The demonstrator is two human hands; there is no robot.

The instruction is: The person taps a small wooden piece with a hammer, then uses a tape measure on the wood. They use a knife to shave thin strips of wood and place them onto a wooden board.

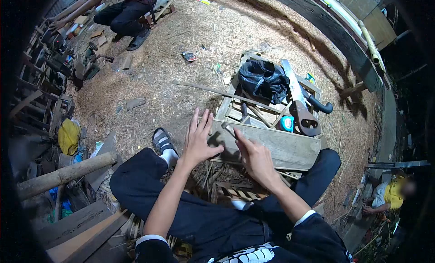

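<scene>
My left hand (195, 138) is open with its fingers stretched forward, over the left end of a weathered wooden board (290, 147). My right hand (256, 156) is close above the middle of that board, fingers curled and the index finger pointing forward. Right at that fingertip is a small pale piece (228, 126); I cannot tell what it is. The board lies along the near side of a low slatted wooden crate (222, 110). On the crate are a handsaw (300, 100) with a brown handle, a turquoise tape measure (287, 123) and a black plastic bag (263, 79).
A long thin wooden strip (213, 90) lies across the crate. Another person (124, 18) crouches at the far left, and one in a yellow shirt (393, 194) is at the right. A bamboo pole (68, 176) juts in from the left. Shavings cover the ground (149, 72).
</scene>
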